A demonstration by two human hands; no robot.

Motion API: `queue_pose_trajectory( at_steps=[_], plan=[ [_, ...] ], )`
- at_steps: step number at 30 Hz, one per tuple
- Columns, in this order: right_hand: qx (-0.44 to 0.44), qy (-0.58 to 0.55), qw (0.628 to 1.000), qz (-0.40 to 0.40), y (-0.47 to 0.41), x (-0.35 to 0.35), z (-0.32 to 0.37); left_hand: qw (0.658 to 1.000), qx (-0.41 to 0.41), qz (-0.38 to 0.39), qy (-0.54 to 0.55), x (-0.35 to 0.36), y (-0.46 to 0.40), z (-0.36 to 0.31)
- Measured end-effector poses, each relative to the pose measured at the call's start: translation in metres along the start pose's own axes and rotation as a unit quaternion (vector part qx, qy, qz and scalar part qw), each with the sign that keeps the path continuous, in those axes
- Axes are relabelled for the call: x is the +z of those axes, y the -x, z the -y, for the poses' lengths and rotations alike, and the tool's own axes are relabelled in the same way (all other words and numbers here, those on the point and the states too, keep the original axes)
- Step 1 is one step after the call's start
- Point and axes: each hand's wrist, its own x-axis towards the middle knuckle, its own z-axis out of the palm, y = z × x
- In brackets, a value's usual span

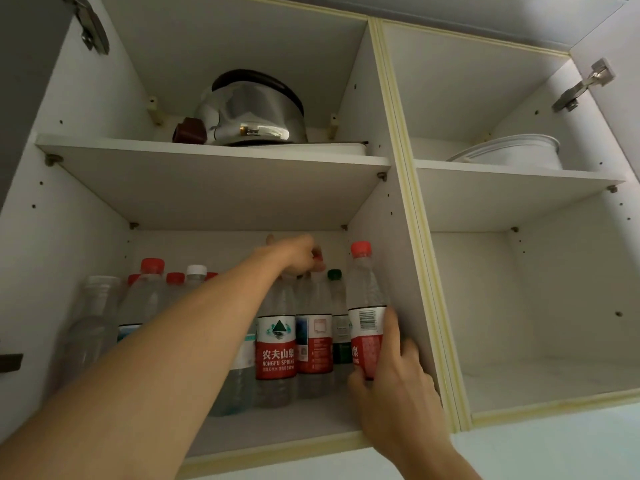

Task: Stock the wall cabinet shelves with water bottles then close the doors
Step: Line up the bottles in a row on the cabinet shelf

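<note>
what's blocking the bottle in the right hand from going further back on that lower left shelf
The right hand grips a red-capped bottle at the front right of the lower left shelf, against the cabinet's divider wall. A green-capped bottle stands just behind and left of it, partly in the way. The left hand holds the tops of bottles deeper in.

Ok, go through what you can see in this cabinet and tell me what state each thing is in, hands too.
Cabinet doors: open, hinges exposed.
Left hand: gripping the top of a bottle in the row.
Right hand: holding the red-capped bottle upright by its label.
Nongfu bottle: upright on the lower left shelf.
Green-capped bottle: upright, capped.
Kettle: on the upper left shelf.
Lower right compartment: no bottles.
</note>
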Motion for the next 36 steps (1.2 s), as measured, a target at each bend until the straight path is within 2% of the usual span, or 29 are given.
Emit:
queue_pose_trajectory(
  at_steps=[4,9,14,20,25,30,33,36],
  plan=[
    [-0.001,0.005,1.000,0.002,0.000,0.000,0.001,0.998,0.035,-0.019,0.056,0.001,0.006,-0.003],
    [0.030,0.009,0.998,0.055,-0.004,0.000,0.002,0.997,0.057,-0.042,0.032,-0.002,0.015,-0.009],
    [0.054,0.007,0.992,0.111,-0.009,-0.002,0.004,0.995,0.056,-0.062,-0.054,-0.007,0.021,-0.010],
    [0.059,0.010,0.990,0.125,-0.009,-0.001,0.006,0.996,0.045,-0.076,-0.005,0.003,0.022,-0.006],
    [0.014,0.000,0.996,0.085,-0.006,0.000,0.002,0.988,0.072,-0.103,-0.091,0.023,0.043,-0.004],
    [-0.039,0.045,0.994,0.091,-0.008,-0.004,0.003,0.981,0.099,-0.072,-0.148,0.052,0.088,-0.006],
    [-0.112,0.143,0.978,0.099,-0.016,-0.015,0.005,0.975,0.113,-0.088,-0.172,0.076,0.106,-0.009],
    [-0.204,0.279,0.932,0.113,-0.033,-0.027,0.009,0.967,0.096,-0.106,-0.211,0.090,0.114,-0.011]
  ],
)
